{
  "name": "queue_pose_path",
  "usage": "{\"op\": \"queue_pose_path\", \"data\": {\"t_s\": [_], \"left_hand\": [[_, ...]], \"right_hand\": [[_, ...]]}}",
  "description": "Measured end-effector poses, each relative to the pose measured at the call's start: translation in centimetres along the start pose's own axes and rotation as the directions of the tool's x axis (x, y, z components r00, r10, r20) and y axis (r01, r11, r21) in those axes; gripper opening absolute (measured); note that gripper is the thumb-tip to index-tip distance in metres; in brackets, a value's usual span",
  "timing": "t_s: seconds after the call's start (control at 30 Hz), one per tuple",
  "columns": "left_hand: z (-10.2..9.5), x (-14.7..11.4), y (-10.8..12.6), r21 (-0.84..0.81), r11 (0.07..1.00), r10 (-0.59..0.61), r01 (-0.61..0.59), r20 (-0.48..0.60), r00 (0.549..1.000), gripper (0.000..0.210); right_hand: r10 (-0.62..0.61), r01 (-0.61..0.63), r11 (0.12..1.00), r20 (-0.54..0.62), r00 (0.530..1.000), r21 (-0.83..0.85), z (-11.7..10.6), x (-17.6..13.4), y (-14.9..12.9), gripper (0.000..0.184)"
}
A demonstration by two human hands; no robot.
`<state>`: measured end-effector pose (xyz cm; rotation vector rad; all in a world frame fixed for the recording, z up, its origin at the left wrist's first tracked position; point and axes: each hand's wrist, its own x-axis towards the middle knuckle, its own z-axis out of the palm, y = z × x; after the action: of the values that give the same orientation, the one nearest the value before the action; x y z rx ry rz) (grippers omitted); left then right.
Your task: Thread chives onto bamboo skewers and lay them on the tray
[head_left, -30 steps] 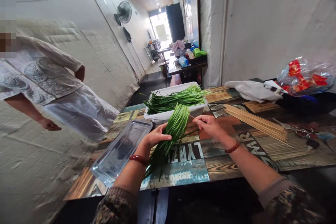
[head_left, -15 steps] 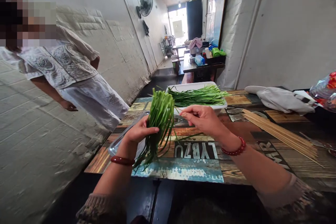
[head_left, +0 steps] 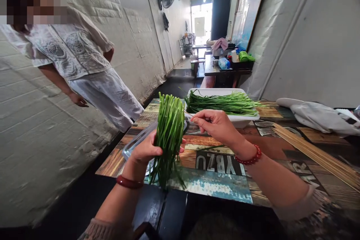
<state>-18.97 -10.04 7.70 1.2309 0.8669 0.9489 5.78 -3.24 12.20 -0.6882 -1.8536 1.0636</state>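
Left hand (head_left: pixel 147 149) has its fingers wrapped round the green stalk bundle (head_left: pixel 170 127), held roughly upright, pale ends above the fingers, darker ends drooping below. Right hand (head_left: pixel 216 125) pinches a thin stick (head_left: pixel 188 114) between thumb and forefinger, tip toward the bundle's side above the left fingers, contact unclear. On the surface (head_left: pixel 222 186): white tub (head_left: pixel 244 121) of more stalks (head_left: pixel 225 104) just beyond the right fingers, stick pile (head_left: pixel 315 154) to their right, clear tray (head_left: pixel 137 140) behind the left hand.
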Motion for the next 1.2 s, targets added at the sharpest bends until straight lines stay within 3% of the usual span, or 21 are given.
{"op": "queue_pose_path", "data": {"t_s": [0.17, 0.27, 0.37, 0.43, 0.53, 0.63, 0.73, 0.83, 0.93, 1.03, 1.1, 1.2], "left_hand": [[-2.5, -1.6, 2.4, 0.053, 0.997, -0.04, 0.05, -0.184, 0.982, 0.064], [-5.2, -1.8, 3.9, 0.128, 0.983, -0.103, 0.131, -0.207, 0.973, 0.058], [-8.5, -0.9, 4.0, 0.184, 0.961, -0.162, 0.205, -0.223, 0.961, 0.053], [-10.5, 0.3, 2.7, 0.21, 0.947, -0.184, 0.243, -0.266, 0.946, 0.055], [-12.9, 2.9, -1.0, 0.312, 0.897, -0.188, 0.314, -0.372, 0.909, 0.064], [-14.3, 4.9, -5.1, 0.562, 0.755, 0.047, 0.337, -0.56, 0.827, 0.066], [-15.0, 5.1, -7.6, 0.732, 0.599, 0.131, 0.325, -0.489, 0.862, 0.069], [-15.0, 3.9, -8.5, 0.856, 0.381, 0.138, 0.349, -0.426, 0.894, 0.076], [-14.1, 2.8, -9.2, 0.909, 0.158, 0.148, 0.385, -0.407, 0.901, 0.077], [-12.7, 2.6, -10.1, 0.908, -0.023, 0.182, 0.418, -0.407, 0.895, 0.071], [-12.1, 2.9, -10.4, 0.89, -0.089, 0.199, 0.448, -0.424, 0.883, 0.063], [-11.7, 3.6, -10.0, 0.879, -0.116, 0.198, 0.462, -0.436, 0.878, 0.054]], "right_hand": [[0.175, -0.182, 0.971, 0.058, 0.983, 0.153, 3.2, 1.1, 3.8, 0.029], [0.279, -0.295, 0.919, 0.098, 0.955, 0.262, 6.2, 2.1, 6.3, 0.034], [0.316, -0.334, 0.889, 0.108, 0.943, 0.314, 8.9, 3.9, 9.1, 0.034], [0.321, -0.331, 0.91, 0.079, 0.944, 0.249, 10.0, 5.2, 11.3, 0.032], [0.254, -0.25, 0.966, 0.069, 0.965, -0.067, 10.5, 6.4, 15.0, 0.023], [0.249, -0.239, 0.961, 0.056, 0.967, -0.141, 9.9, 6.1, 18.0, 0.027], [0.248, -0.236, 0.954, 0.045, 0.968, -0.182, 9.0, 5.0, 19.7, 0.031], [0.266, -0.245, 0.93, 0.044, 0.963, -0.272, 8.7, 3.9, 20.1, 0.034], [0.309, -0.279, 0.886, 0.024, 0.951, -0.371, 8.7, 3.0, 20.2, 0.031], [0.273, -0.234, 0.858, 0.019, 0.962, -0.457, 9.0, 2.5, 20.0, 0.027], [0.252, -0.217, 0.845, 0.007, 0.968, -0.489, 9.1, 2.6, 19.9, 0.026], [0.219, -0.222, 0.841, -0.065, 0.974, -0.494, 9.2, 2.9, 19.6, 0.028]]}}
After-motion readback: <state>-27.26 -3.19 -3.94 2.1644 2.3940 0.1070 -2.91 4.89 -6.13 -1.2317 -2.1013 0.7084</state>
